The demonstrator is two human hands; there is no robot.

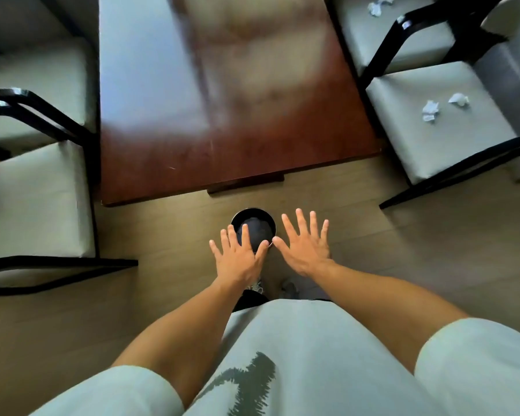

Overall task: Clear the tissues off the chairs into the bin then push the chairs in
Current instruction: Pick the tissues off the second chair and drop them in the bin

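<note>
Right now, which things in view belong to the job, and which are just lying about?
Job:
- two tissues on the near right chair
- tissues on the far right chair
- bin on the floor
- two left chairs, seats bare
- left hand and right hand, both spread, holding nothing

Not the job:
- wooden table

Bin (253, 219) before the table (222, 115); tissues (430, 111) on right chair (433, 130).

Both hands spread flat above the round bin (254, 216) — left hand (237, 259), right hand (305, 253) — while crumpled tissues (430, 110) lie on the near right chair (418, 139).
</note>
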